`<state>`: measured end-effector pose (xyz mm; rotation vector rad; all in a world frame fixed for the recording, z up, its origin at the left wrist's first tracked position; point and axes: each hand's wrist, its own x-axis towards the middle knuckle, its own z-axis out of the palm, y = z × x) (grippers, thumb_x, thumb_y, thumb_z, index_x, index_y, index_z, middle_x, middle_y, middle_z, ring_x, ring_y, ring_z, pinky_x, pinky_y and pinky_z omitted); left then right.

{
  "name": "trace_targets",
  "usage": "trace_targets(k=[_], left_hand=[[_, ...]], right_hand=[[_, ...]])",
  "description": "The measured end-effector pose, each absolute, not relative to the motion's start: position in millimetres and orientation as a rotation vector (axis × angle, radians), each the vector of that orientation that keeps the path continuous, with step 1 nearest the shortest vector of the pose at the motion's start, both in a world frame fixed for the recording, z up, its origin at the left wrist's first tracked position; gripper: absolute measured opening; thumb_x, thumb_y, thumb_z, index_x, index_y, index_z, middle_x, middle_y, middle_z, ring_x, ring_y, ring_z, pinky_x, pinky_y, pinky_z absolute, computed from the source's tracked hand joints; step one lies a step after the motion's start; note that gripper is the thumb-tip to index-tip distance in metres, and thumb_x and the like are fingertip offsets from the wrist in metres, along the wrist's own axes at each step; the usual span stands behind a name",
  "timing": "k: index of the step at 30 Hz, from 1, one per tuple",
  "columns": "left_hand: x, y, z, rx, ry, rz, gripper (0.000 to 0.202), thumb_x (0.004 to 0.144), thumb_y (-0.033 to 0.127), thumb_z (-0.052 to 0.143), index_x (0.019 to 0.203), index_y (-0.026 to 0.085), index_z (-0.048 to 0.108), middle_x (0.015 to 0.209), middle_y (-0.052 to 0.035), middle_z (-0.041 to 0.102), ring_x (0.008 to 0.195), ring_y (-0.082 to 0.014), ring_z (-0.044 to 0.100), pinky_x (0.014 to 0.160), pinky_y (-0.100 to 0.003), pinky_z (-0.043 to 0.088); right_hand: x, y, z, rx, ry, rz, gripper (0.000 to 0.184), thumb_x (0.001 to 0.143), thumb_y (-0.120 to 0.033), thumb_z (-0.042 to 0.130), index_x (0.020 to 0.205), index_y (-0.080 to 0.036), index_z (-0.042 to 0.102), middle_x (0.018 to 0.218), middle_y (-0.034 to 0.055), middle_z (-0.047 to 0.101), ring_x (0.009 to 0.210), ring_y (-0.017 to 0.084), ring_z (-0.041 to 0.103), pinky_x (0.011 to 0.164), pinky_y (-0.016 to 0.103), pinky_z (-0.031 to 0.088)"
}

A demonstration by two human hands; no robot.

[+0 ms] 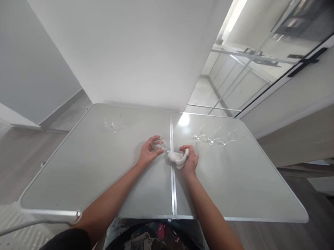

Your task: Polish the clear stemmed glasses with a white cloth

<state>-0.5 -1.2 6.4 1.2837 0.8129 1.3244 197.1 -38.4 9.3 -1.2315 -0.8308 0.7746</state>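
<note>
Near the table's middle seam, my left hand (150, 151) is closed around the bowl of a clear stemmed glass (159, 143), which lies tilted with its foot toward the right. My right hand (191, 160) grips a bunched white cloth (178, 159). The cloth meets the foot end of the glass and hides part of it. To the right stand more clear stemmed glasses (210, 141) in a row. Another clear glass (111, 127) is at the back left of the table, its outline faint.
All this is on a light grey folding table (104, 174) with a metal seam and rounded corners. A white wall (125, 57) rises behind its back edge. Glass door panels (227, 76) stand at the back right. A pale cable (26, 225) runs by the front left corner.
</note>
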Motion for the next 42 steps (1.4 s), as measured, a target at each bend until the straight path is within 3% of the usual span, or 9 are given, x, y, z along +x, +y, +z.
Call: trace_targets(k=[4, 8, 14, 18, 21, 25, 31, 35, 42], left_hand=[[-0.9, -1.5, 5.4, 1.304, 0.798, 1.348, 0.065, 0.071, 0.035, 0.088, 0.129, 0.024, 0.061, 0.126, -0.0126, 0.066, 0.113, -0.0275, 0.067, 0.081, -0.033, 0.059], [-4.1, -0.7, 3.6, 1.217, 0.695, 1.395, 0.069, 0.069, 0.036, 0.089, 0.131, 0.023, 0.060, 0.129, -0.0145, 0.065, 0.112, -0.0286, 0.068, 0.079, -0.033, 0.061], [-3.6, -1.3, 0.3, 1.341, 0.631, 1.279, 0.070, 0.062, 0.026, 0.094, 0.125, 0.023, 0.066, 0.128, -0.0144, 0.067, 0.114, -0.0319, 0.068, 0.073, -0.032, 0.063], [3.0, -5.3, 6.6, 1.431, 0.561, 1.225, 0.082, 0.064, 0.027, 0.093, 0.138, 0.029, 0.056, 0.142, -0.0149, 0.058, 0.123, -0.0327, 0.063, 0.086, -0.040, 0.063], [4.4, -6.2, 11.3, 1.434, 0.602, 1.252, 0.073, 0.071, 0.033, 0.088, 0.136, 0.030, 0.055, 0.145, -0.0128, 0.050, 0.117, -0.0276, 0.064, 0.085, -0.040, 0.064], [-0.2, -3.8, 11.4, 1.434, 0.789, 1.335, 0.032, 0.085, 0.038, 0.074, 0.111, 0.022, 0.065, 0.117, -0.0071, 0.054, 0.090, -0.0154, 0.061, 0.064, -0.027, 0.061], [-7.0, 0.3, 9.3, 1.397, 0.780, 1.363, 0.007, 0.083, 0.021, 0.060, 0.088, 0.017, 0.064, 0.097, -0.0053, 0.051, 0.078, -0.0132, 0.054, 0.057, -0.023, 0.052], [-12.6, 4.6, 12.9, 1.393, 0.852, 1.431, 0.016, 0.069, 0.010, 0.053, 0.081, 0.017, 0.061, 0.092, -0.0043, 0.052, 0.077, -0.0136, 0.052, 0.058, -0.023, 0.050], [-33.6, 12.1, 25.5, 1.324, 1.174, 1.741, 0.019, 0.070, 0.012, 0.052, 0.086, 0.018, 0.059, 0.088, -0.0021, 0.053, 0.079, -0.0142, 0.052, 0.057, -0.022, 0.053]], right_hand=[[189.9, -41.7, 21.2, -1.240, -1.120, 0.738, 0.023, 0.088, -0.042, 0.066, 0.095, -0.021, 0.073, 0.094, 0.0041, 0.067, 0.080, 0.019, 0.063, 0.077, 0.032, 0.051], [179.0, -42.1, 18.2, -1.290, -1.481, 0.640, 0.036, 0.087, -0.039, 0.069, 0.121, -0.026, 0.069, 0.086, 0.0014, 0.066, 0.075, 0.017, 0.061, 0.074, 0.029, 0.049], [169.1, -43.9, 10.5, -1.713, -1.864, 0.230, 0.022, 0.097, -0.031, 0.053, 0.102, -0.025, 0.074, 0.089, 0.0049, 0.069, 0.070, 0.016, 0.061, 0.062, 0.026, 0.034], [184.6, -39.7, 12.3, -1.869, -1.850, 0.058, 0.024, 0.098, -0.028, 0.051, 0.096, -0.024, 0.075, 0.087, 0.0054, 0.071, 0.065, 0.016, 0.058, 0.058, 0.027, 0.028], [215.7, -32.4, 15.0, -1.943, -1.569, 0.048, 0.025, 0.097, -0.030, 0.053, 0.097, -0.025, 0.077, 0.086, 0.0056, 0.075, 0.068, 0.017, 0.062, 0.060, 0.027, 0.031], [262.5, -24.9, 17.6, -2.098, -1.187, 0.111, 0.029, 0.094, -0.033, 0.055, 0.082, -0.023, 0.079, 0.078, 0.0053, 0.077, 0.070, 0.019, 0.065, 0.065, 0.026, 0.037], [294.0, -22.7, 11.6, -2.230, -1.006, 0.199, 0.027, 0.088, -0.039, 0.061, 0.081, -0.022, 0.081, 0.083, 0.0074, 0.079, 0.076, 0.022, 0.069, 0.066, 0.027, 0.043], [296.5, -21.9, 7.4, -2.265, -1.003, 0.218, 0.027, 0.087, -0.040, 0.061, 0.085, -0.023, 0.082, 0.085, 0.0082, 0.080, 0.081, 0.024, 0.072, 0.068, 0.028, 0.046], [300.6, -22.2, 7.9, -2.349, -0.988, 0.194, 0.028, 0.085, -0.039, 0.062, 0.093, -0.021, 0.082, 0.091, 0.0123, 0.080, 0.087, 0.028, 0.073, 0.074, 0.030, 0.050]])
